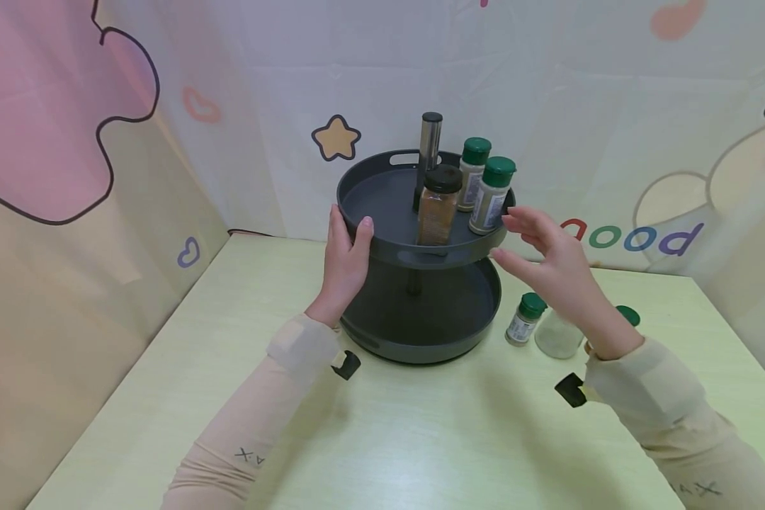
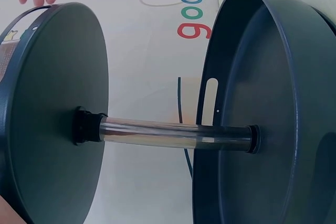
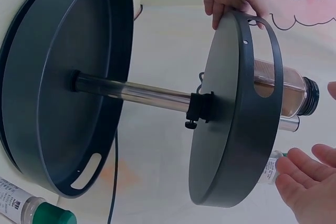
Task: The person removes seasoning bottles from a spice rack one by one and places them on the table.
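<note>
A dark grey two-tier round rack has an upper tray (image 1: 379, 195) and a lower tray (image 1: 421, 351), joined by a shiny metal pole (image 2: 152, 133). On the left side of the upper tray, my left hand (image 1: 346, 262) grips the rim, its thumb at the front and fingers along the side. My right hand (image 1: 551, 262) is open at the tray's right edge, thumb apart from the fingers. On the upper tray stand a black-lidded jar of brown spice (image 1: 436, 216) and two green-lidded spice jars, one behind (image 1: 472, 177) and one (image 1: 489, 202) near the right fingertips.
Right of the rack, a small green-lidded jar (image 1: 523, 324) and a clear jar (image 1: 559, 336) stand on the pale table (image 1: 414, 432). Another green lid (image 1: 629, 314) shows partly behind the right wrist. A printed cloth (image 1: 280, 92) hangs behind the rack.
</note>
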### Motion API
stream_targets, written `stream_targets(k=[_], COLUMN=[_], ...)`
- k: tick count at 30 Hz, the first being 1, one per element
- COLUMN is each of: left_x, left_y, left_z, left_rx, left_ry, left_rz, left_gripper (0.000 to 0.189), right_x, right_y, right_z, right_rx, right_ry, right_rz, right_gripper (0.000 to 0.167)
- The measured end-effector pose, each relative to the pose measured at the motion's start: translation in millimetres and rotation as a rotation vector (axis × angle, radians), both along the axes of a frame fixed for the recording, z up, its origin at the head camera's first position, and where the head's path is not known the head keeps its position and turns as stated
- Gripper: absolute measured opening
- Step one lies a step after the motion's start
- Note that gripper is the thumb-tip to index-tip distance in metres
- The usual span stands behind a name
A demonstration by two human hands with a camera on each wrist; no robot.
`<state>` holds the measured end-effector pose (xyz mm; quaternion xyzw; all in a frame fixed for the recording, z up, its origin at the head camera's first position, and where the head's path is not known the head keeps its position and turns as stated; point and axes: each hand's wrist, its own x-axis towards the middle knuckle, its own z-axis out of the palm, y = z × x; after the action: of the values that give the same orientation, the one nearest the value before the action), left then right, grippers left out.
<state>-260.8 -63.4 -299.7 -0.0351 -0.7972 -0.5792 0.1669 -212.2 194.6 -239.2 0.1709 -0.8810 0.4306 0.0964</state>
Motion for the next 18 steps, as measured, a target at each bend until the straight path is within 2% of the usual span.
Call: stream_targets(k=[7, 18], left_x=[0.0, -0.9], left_y=[0.3, 0.1], left_z=[0.0, -0.7], left_rx=[-0.001, -0.002], left_ry=[0.002, -0.003], left_rz=[0.008, 0.007], left_gripper=[0.074, 0.075], right_x=[-5.5, -15.1], right_y=[-6, -14], right_z=[3.7, 5.3], right_rx=[-0.02, 0.021], right_ry=[-0.023, 0.0], right_rz=[0.006, -0.014], right_gripper=[0.064, 0.064])
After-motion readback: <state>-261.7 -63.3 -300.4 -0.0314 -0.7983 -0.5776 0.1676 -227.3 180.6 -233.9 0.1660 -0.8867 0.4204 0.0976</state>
